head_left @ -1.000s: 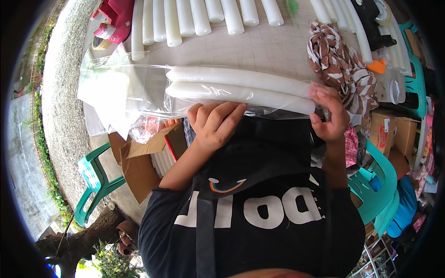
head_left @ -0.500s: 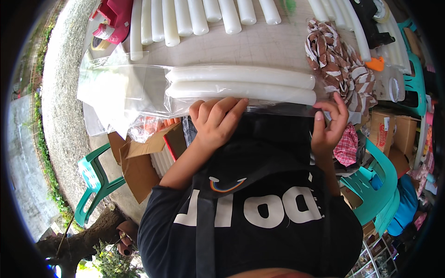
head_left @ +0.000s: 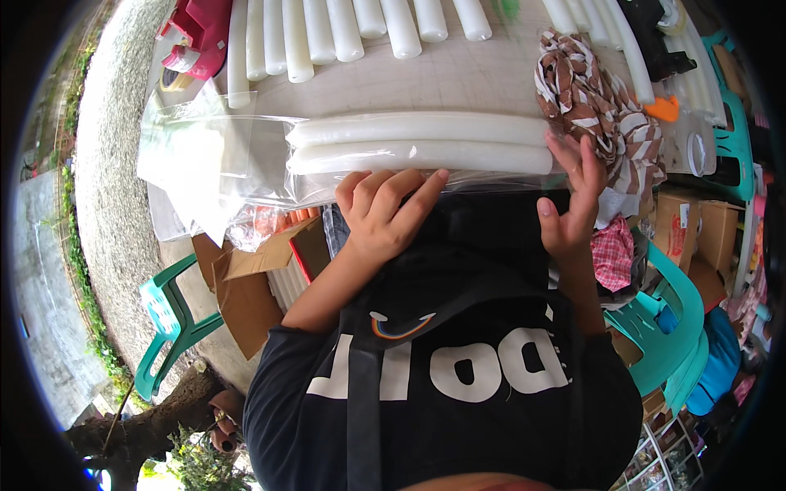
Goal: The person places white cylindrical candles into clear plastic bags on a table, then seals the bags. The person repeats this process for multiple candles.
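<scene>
Two long white candles (head_left: 426, 155) lie side by side in a clear plastic bag (head_left: 270, 155) along the table's near edge. My left hand (head_left: 383, 211) is closed at the bag's near side, its fingers bent against the plastic below the candles. My right hand (head_left: 577, 192) is open at the right end, its fingers stretched up beside the candle ends and its thumb apart. A brown-and-white patterned cloth (head_left: 581, 106) lies bunched just beyond the right hand.
More white candles (head_left: 336, 33) lie in a row at the table's (head_left: 458, 82) far side. At the far left is a pink-red object (head_left: 205, 37), at the right an orange piece (head_left: 661, 109). An opened cardboard box (head_left: 246, 307) and green plastic chairs (head_left: 667, 327) stand below the table.
My right hand has moved slightly left and up, its fingers straightening toward the candle ends. The bagged candles have shifted a little left. My left hand stays almost in place.
</scene>
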`<act>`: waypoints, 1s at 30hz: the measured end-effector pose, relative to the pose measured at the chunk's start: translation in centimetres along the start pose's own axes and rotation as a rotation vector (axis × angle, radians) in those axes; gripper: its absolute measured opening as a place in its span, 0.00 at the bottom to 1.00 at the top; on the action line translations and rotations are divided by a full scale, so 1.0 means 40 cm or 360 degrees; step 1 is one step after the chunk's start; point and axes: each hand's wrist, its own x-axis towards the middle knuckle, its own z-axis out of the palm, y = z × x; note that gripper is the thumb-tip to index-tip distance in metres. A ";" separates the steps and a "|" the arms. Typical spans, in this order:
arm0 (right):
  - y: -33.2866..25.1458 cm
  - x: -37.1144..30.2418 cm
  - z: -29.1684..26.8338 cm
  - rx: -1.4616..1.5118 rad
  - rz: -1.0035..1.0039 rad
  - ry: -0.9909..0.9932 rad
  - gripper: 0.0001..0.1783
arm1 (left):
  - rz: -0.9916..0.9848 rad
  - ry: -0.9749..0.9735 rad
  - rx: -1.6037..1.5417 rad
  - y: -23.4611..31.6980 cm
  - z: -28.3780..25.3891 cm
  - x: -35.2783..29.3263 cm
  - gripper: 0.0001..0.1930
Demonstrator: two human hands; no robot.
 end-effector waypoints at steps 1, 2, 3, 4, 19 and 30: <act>0.009 0.005 0.002 -0.0084 -0.0052 -0.0013 0.40 | -0.0005 0.0022 0.0004 0.004 0.002 0.001 0.21; 0.015 0.011 0.004 -0.0165 -0.0109 -0.0029 0.40 | -0.0049 -0.0004 0.0016 0.007 0.001 0.005 0.21; 0.018 0.008 0.002 -0.0211 -0.0148 -0.0017 0.40 | -0.0094 -0.0030 0.0028 0.012 -0.002 0.010 0.21; 0.020 0.001 0.000 -0.0258 -0.0186 -0.0004 0.40 | -0.0138 -0.0056 0.0040 0.016 -0.003 0.014 0.22; -0.010 -0.038 0.038 0.0436 0.0482 0.0399 0.42 | 0.0085 0.0008 -0.0037 0.002 0.023 0.020 0.18; 0.037 -0.025 0.010 -0.1039 -0.0546 0.0461 0.20 | 0.0072 -0.0248 -0.0012 0.007 -0.010 0.043 0.19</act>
